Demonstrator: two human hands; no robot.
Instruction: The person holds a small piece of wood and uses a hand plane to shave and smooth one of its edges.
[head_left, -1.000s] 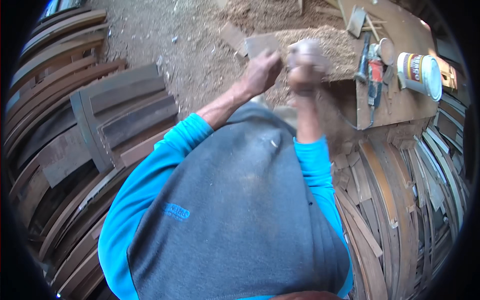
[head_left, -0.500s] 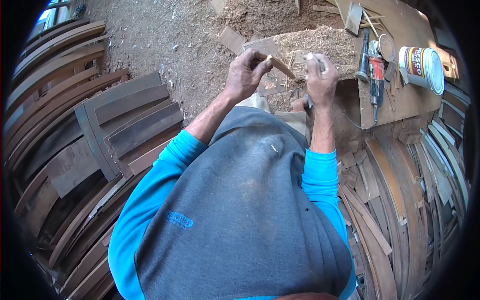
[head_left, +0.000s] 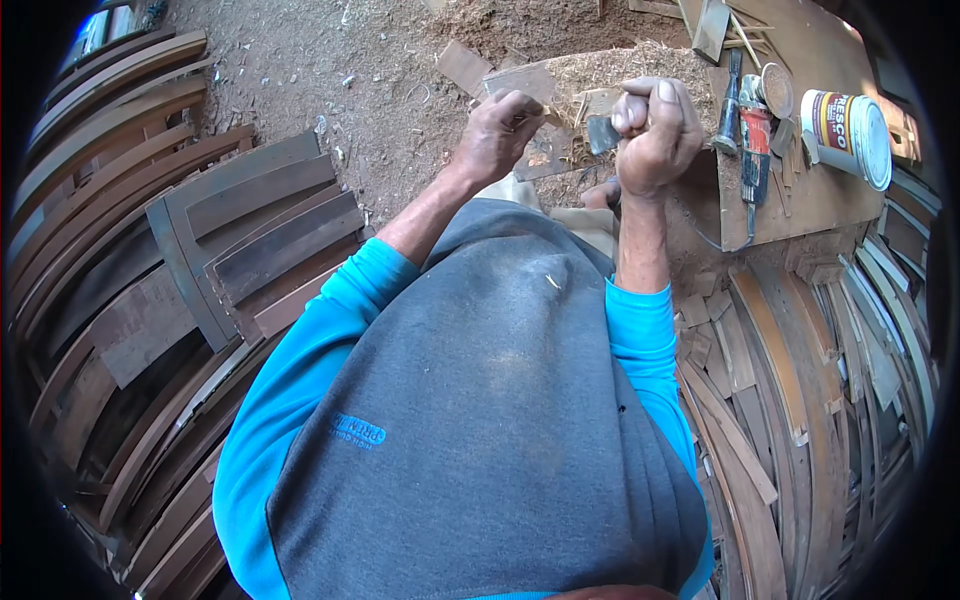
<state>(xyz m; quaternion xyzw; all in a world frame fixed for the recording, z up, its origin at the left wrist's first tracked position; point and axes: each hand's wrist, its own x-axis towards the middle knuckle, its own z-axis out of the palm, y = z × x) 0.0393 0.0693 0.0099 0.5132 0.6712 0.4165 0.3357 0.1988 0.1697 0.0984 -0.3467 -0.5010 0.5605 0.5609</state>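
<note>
My left hand (head_left: pixel 497 138) is closed, its fingertips pinching a small piece of wood (head_left: pixel 552 116), of which only a short pale end shows. To the right, my right hand (head_left: pixel 660 138) is a fist around a tool with a dark, flat, squarish blade (head_left: pixel 602 134). The fingers hide its handle, so I cannot tell its exact kind. The blade points toward my left hand, apart from the wood. Below both hands lies a board (head_left: pixel 522 80) strewn with shavings and thin wood bits.
At right, a wooden panel (head_left: pixel 815 60) bears a red angle grinder (head_left: pixel 756 135), a dark tube-shaped tool (head_left: pixel 731 105) and a white bucket (head_left: pixel 850 140) on its side. Stacked curved boards (head_left: pixel 130 90) stand at left, more long planks (head_left: pixel 770 340) at lower right. Sawdust covers the ground (head_left: pixel 300 60).
My right hand has risen slightly and turned, bringing the dark blade into sight. The wood strip in my left hand, seen lengthwise before, now shows only a short end.
</note>
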